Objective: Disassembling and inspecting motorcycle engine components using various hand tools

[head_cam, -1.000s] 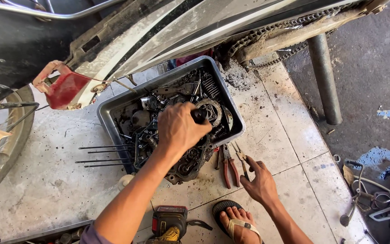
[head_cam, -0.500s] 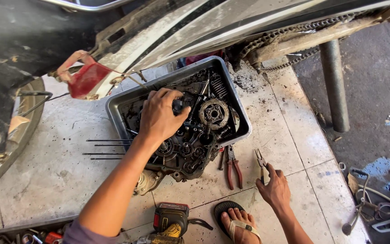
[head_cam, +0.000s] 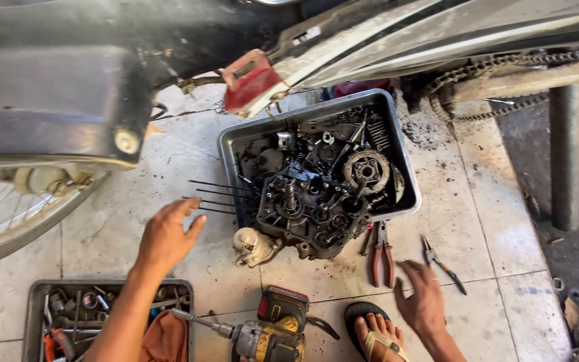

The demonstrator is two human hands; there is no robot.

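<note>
- we look down from a head camera at a tiled floor (head_cam: 135, 201) beside a motorcycle, whose spoked wheel (head_cam: 8, 221) shows at the left and whose drive chain (head_cam: 504, 67) runs along the top right.
- our left hand (head_cam: 165, 234) hovers over the bare tiles with its fingers spread and slightly curled; its grip is open and holds nothing.
- just ahead of that hand, a few thin dark rods (head_cam: 216, 198) lie on the floor, pointing toward a grey metal tray (head_cam: 407, 188).
- the tray holds a greasy engine crankcase (head_cam: 309, 208) with gears showing, and the case hangs over the tray's near edge onto the tiles.
- a round clutch hub (head_cam: 366, 171) sits in the right part of the tray, with springs and small parts behind it.
- our right hand (head_cam: 423, 302) is low at the right, palm down and fingers loosely open over the floor; its grip is empty.
- red-handled pliers (head_cam: 382, 255) lie just beyond that hand's fingertips, near the tray's edge.
- a smaller pair of dark pliers (head_cam: 440, 265) lies just right of them, close to the same hand.
- a foot in a sandal (head_cam: 376, 332) rests beside the right wrist.
- a cordless drill (head_cam: 263, 335) lies between the two arms at the bottom.
- a second tray of tools (head_cam: 68, 308) sits at the bottom left, partly under the left forearm, with an orange rag (head_cam: 165, 338) at its edge.
</note>
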